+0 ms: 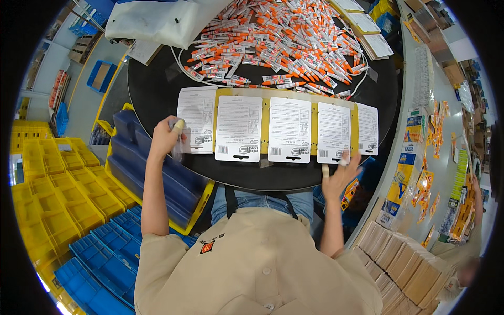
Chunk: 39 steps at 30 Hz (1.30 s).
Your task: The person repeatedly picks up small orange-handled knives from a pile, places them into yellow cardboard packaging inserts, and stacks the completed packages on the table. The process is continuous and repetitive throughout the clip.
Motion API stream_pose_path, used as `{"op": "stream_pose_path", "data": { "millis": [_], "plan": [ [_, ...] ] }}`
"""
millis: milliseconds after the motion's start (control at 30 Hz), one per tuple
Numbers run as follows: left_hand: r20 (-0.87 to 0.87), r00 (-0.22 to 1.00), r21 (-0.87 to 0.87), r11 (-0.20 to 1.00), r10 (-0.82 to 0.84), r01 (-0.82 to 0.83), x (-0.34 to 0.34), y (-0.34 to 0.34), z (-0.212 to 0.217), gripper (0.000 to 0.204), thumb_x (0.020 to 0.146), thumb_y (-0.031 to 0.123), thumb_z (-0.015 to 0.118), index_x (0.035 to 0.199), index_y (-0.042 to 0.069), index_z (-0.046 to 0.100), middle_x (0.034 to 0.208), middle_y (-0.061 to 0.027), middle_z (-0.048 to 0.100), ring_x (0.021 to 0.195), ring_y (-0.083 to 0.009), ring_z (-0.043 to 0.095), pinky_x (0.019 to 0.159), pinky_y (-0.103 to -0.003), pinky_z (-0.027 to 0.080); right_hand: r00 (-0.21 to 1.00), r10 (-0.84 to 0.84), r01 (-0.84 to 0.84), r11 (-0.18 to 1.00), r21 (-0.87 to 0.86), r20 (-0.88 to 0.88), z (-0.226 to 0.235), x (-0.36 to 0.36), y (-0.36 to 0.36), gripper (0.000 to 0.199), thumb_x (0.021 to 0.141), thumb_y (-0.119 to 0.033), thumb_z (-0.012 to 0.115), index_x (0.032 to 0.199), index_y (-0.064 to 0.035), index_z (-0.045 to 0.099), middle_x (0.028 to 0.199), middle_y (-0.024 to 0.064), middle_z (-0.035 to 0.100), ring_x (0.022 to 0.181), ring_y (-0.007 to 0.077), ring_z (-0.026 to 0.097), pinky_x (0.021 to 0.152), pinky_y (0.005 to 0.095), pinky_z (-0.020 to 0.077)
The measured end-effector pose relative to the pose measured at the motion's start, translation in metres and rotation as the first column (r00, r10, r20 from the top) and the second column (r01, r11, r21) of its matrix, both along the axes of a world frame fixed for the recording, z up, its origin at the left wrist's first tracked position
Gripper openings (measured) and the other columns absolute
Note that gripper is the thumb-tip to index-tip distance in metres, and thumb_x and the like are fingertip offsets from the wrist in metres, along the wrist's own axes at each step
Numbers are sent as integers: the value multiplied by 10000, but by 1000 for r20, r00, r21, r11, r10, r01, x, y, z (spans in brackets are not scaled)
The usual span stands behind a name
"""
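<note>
Five white printed blister cards point(239, 128) lie face down in a row on a yellow board point(265, 121), each with a hanging slot at its near edge. At the left end, my left hand point(168, 136) is closed beside the leftmost card point(196, 119), around what looks like clear plastic point(178, 151); its exact shape is unclear. A pale cover wraps one finger. My right hand point(338, 178) has its fingers apart by the near edge of the fourth card point(334, 131), slightly blurred, with a pale finger cover too. Nothing shows in its grasp.
Beyond the board, a large heap of white tubes with orange caps point(283, 44) covers the round black table point(252, 176), ringed by a white cord. A plastic bag point(157, 23) sits at the far left. Yellow crates point(63, 194) and blue crates point(105, 257) stand left; cardboard pieces point(404, 262) lie right.
</note>
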<state>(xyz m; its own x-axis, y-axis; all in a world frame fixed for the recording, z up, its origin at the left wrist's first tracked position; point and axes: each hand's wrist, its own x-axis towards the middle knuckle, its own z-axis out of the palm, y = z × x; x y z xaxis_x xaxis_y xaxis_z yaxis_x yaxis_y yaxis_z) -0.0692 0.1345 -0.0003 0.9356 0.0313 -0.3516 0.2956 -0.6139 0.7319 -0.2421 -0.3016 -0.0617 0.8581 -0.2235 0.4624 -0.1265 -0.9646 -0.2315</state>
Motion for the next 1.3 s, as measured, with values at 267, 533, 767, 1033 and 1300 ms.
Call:
{"op": "stream_pose_path", "data": {
  "millis": [267,533,767,1033,1300],
  "plan": [
    [383,921,5,997,70,-78,-7,-8,45,309,942,276,514,899,-17,600,765,-86,695,665,-108,609,622,-252,459,783,544,-576,818,-20,-302,41,39,53,371,842,-69,556,1209,-85,609,1228,123,593,1164,369,532,1038,480,361],
    [326,886,-351,828,-329,437,-38,-142,122,327,793,218,697,1042,51,566,1003,-69,615,900,-139,602,786,-288,482,626,776,-439,437,785,-82,42,88,145,398,774,-146,631,1168,-125,579,1280,113,506,1250,306,404,1036,404,353],
    [421,675,-305,606,-606,734,-40,-278,79,311,775,49,620,1073,32,532,927,-150,654,906,-349,627,791,-390,495,890,-379,28,601,798,254,22,156,-102,283,805,-77,570,1085,-39,574,1080,124,572,936,255,528,780,355,447],
    [137,774,-53,776,-618,629,-9,-375,-16,386,724,207,741,987,-12,560,846,-219,645,817,-393,625,715,-449,492,572,-783,445,548,709,246,20,177,-297,173,825,-21,534,971,46,598,860,136,627,671,219,642,548,322,534],
    [13,814,220,796,-580,564,9,-398,-14,562,670,377,797,915,-71,564,801,-228,645,784,-401,631,714,-447,501,809,-444,565,768,301,-386,-48,342,-207,474,802,-472,647,997,-40,639,1032,178,657,1001,337,625,835,454,496]
  ]
}}
